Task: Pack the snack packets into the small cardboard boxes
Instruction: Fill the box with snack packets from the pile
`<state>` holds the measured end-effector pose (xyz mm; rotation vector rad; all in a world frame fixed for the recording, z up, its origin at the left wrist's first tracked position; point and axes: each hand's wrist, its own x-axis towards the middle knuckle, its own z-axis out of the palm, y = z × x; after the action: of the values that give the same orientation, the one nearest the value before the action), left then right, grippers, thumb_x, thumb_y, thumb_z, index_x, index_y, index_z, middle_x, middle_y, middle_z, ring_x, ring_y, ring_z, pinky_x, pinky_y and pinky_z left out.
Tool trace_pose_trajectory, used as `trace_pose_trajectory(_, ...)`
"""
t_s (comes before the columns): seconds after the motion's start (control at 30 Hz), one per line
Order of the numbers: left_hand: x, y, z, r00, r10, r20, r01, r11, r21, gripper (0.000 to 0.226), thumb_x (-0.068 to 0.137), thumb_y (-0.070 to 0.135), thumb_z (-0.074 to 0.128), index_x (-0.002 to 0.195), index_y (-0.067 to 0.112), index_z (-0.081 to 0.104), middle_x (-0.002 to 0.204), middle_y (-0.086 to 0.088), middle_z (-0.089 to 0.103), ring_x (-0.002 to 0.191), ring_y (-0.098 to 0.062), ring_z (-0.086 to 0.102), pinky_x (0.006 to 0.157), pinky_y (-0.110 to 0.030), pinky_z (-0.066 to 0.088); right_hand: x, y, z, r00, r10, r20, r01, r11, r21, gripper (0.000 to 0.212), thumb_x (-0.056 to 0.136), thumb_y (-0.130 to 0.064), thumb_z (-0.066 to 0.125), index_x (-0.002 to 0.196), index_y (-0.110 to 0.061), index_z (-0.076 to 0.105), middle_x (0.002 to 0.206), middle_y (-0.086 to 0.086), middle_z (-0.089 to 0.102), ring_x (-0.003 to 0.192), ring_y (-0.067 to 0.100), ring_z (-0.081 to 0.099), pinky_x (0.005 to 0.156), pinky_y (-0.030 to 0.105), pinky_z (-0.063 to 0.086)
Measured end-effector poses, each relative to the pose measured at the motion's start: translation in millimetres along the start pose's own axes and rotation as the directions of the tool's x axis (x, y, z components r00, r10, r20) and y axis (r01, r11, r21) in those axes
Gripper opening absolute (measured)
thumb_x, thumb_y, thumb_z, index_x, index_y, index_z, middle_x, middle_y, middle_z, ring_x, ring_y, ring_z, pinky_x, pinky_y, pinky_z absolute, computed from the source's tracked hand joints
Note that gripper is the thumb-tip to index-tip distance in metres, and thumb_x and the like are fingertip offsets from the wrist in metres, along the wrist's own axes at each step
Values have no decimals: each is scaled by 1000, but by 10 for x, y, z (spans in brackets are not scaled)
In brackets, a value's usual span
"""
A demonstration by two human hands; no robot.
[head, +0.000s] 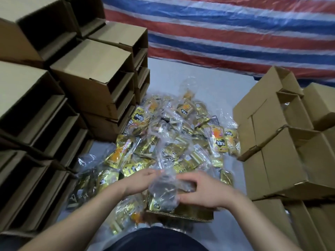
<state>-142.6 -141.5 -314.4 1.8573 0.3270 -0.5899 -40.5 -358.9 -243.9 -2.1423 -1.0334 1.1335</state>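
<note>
Hands low center: left hand (140,180) and right hand (203,191) both grip clear bag of snack packets (164,192), held between them over small cardboard box (179,213), packet pile (168,142) just above.

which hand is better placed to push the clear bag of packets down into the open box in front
Right, probably. The right hand lies over the open box with its fingers on the clear bag; the left hand grips the bag's upper edge, off to the side.
</note>
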Motion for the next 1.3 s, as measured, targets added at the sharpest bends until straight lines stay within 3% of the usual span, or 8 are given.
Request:
trace_pose_trajectory(0.1, -5, 16, 56, 1000, -13, 5, 13, 1000, -24, 41, 90, 72, 41, 99, 47, 73, 131, 26, 56, 120, 8, 51, 104, -25, 37, 98, 15, 181, 997, 23, 72, -14, 991, -130, 32, 83, -58, 66, 113, -49, 60, 91, -12, 67, 79, 2, 60, 72, 28, 49)
trace_pose_trajectory(0.2, -3, 3, 101, 1000, 21, -15, -22, 996, -85, 53, 91, 67, 41, 87, 26, 74, 107, 2, 73, 105, -13, 66, 107, -42, 43, 247, 54, 362, 999, 28, 44, -16, 967, -255, 35, 82, -60, 63, 113, -48, 53, 75, -14, 58, 69, 7, 55, 58, 19, 37)
trace_pose_trajectory(0.37, -45, 57, 126, 996, 67, -52, -72, 991, -108, 74, 89, 65, 40, 105, -3, 67, 92, -17, 68, 85, -23, 60, 92, -38, 47, 521, 298, 814, 989, 146, 18, -118, 861, -495, 63, 85, -56, 65, 138, -23, 52, 124, 10, 65, 114, 32, 60, 94, 37, 50)
trace_pose_trajectory(0.6, -21, -8, 168, 994, 87, -71, -98, 982, -160, 48, 103, 42, 41, 108, 6, 72, 107, -10, 73, 95, -14, 64, 93, -26, 47, 381, 419, 692, 985, 165, 57, -157, 980, -125, 81, 78, -53, 77, 146, -22, 47, 143, -8, 54, 128, 9, 51, 105, 20, 39)
trace_pose_trajectory(0.8, -20, -11, 206, 996, 67, -57, -76, 980, -183, 42, 100, 47, 41, 97, 20, 74, 75, 19, 68, 69, 6, 58, 69, -14, 43, 240, 312, 520, 991, 133, 1, -130, 970, -207, 17, 95, -35, 59, 102, -27, 71, 86, -12, 66, 71, 0, 56, 66, 18, 41)
trace_pose_trajectory(0.97, -11, -46, 196, 996, 77, -54, -84, 988, -129, 60, 95, 61, 41, 114, 13, 71, 118, -3, 70, 109, -11, 63, 106, -35, 43, 411, 303, 771, 942, 277, 187, -214, 930, -298, 33, 101, -38, 48, 117, -17, 68, 119, 9, 68, 109, 28, 61, 89, 31, 46)
trace_pose_trajectory(1.1, -25, -102, 249, 996, 64, -55, -71, 988, -138, 82, 82, 79, 44, 111, 6, 69, 115, -6, 70, 109, -20, 64, 108, -43, 43, 438, 316, 802, 913, 343, 221, -297, 930, -214, 50, 102, -54, 39, 122, -16, 64, 124, 12, 64, 112, 29, 59, 93, 32, 45)
trace_pose_trajectory(1.3, -48, -42, 215, 996, 77, -49, -83, 988, -129, 54, 92, 60, 41, 115, 21, 72, 116, 5, 71, 110, -10, 64, 107, -35, 44, 342, 355, 636, 970, 224, 89, -210, 967, -144, 36, 102, -46, 44, 84, -22, 62, 80, -4, 63, 78, 15, 59, 69, 28, 45)
